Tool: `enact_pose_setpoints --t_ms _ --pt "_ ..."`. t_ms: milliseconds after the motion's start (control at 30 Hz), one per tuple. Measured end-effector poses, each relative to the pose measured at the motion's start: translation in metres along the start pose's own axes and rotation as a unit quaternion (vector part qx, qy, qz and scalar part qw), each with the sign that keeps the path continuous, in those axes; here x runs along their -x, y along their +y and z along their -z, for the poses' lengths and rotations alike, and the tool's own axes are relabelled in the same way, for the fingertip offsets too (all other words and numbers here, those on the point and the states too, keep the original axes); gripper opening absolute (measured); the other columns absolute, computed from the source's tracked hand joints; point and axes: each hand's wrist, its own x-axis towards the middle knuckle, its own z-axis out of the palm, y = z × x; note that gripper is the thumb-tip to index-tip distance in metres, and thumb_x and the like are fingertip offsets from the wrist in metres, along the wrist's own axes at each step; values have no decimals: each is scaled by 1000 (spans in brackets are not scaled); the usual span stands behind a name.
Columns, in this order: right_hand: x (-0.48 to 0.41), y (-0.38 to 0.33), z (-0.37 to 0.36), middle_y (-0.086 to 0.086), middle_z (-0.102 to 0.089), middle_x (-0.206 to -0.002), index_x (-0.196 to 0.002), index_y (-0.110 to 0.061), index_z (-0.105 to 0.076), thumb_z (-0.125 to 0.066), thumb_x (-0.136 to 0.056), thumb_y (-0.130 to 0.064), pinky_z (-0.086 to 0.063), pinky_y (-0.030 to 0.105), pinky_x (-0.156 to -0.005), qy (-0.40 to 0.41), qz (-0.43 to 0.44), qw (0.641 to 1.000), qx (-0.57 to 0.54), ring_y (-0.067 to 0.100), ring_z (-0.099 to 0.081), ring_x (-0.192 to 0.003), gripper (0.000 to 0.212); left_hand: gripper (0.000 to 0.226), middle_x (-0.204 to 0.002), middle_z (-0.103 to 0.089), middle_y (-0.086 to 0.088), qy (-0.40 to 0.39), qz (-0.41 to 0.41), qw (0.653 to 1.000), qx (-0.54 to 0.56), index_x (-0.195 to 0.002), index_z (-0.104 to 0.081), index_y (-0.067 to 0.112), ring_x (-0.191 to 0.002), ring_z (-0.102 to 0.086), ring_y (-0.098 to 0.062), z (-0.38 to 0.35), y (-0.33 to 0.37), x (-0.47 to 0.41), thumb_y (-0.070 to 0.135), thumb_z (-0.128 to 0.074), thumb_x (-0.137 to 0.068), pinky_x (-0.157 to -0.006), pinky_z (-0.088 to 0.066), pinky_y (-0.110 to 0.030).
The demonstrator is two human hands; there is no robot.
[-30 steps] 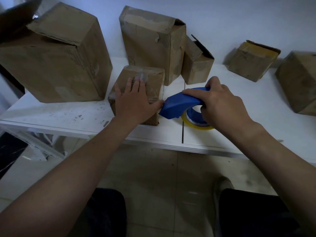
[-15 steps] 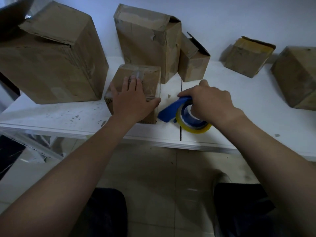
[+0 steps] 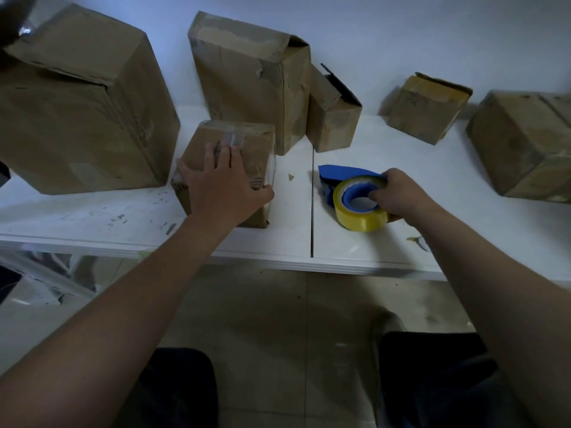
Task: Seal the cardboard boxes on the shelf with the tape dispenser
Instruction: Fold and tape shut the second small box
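Observation:
A small cardboard box (image 3: 256,140) stands near the front of the white shelf (image 3: 92,217), with clear tape across its top. My left hand (image 3: 222,186) lies over that box, fingers on top and thumb on its right side. To the right, the blue tape dispenser (image 3: 346,174) with a yellow tape roll (image 3: 361,217) rests on the shelf. My right hand (image 3: 398,193) grips it, fingers curled into the roll's blue core.
A large box (image 3: 80,109) stands at the left, a tall box (image 3: 247,75) behind the small one, and an open-flapped box (image 3: 333,115) beside it. Two more boxes (image 3: 426,109) (image 3: 525,143) sit at the right. The shelf's front edge runs across the middle, floor below.
My right hand has carried the dispenser to the right, away from the small box, and turned it down onto the shelf. My left hand has stayed on the box.

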Motion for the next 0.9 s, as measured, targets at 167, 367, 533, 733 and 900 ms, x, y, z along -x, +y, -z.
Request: enact_pose_setpoints --t_ms 167,367,533,733,900 --pt "3 -1 -2 17 -54 -135 -144 -14 -40 -61 -96 -27 -45 42 -93 9 46 988 149 40 -55 -118 55 120 -168 -10 -9 1 -29 1000 4 -159 -10 11 -155 -4 -28 5 -2 5 94 -6 -72 -113 -5 -74" --pt "23 -24 -10 5 1 -168 -158 -29 -14 -43 -102 -53 -23 61 -115 20 92 962 256 43 -1 -152 67 92 -168 -9 -5 41 -37 993 105 -159 -12 27 -155 -4 -29 12 -18 13 82 -6 -86 -115 -3 -68" --pt "49 -55 -30 5 -13 -168 -159 -27 -20 -36 -104 -54 -23 52 -118 -1 216 959 183 35 -11 -153 63 62 -154 -38 -14 3 114 939 325 -149 -41 24 -141 -37 -38 15 -55 12 59 -37 -98 -110 -37 -54" --pt "74 -91 -62 2 -11 -169 -160 -25 -20 -30 -107 -48 -5 47 -125 12 367 921 132 26 0 -155 58 46 -148 -37 -7 16 68 936 344 -142 -48 23 -122 -52 -27 18 -44 40 43 -51 -100 -99 -44 -37" --pt "86 -116 -84 -7 -19 -167 -157 -27 -30 -21 -108 -47 -2 53 -125 -6 451 872 188 19 2 -156 53 47 -152 -29 -8 28 49 953 299 -142 -46 24 -131 -46 -32 18 -47 39 44 -51 -99 -106 -45 -45"
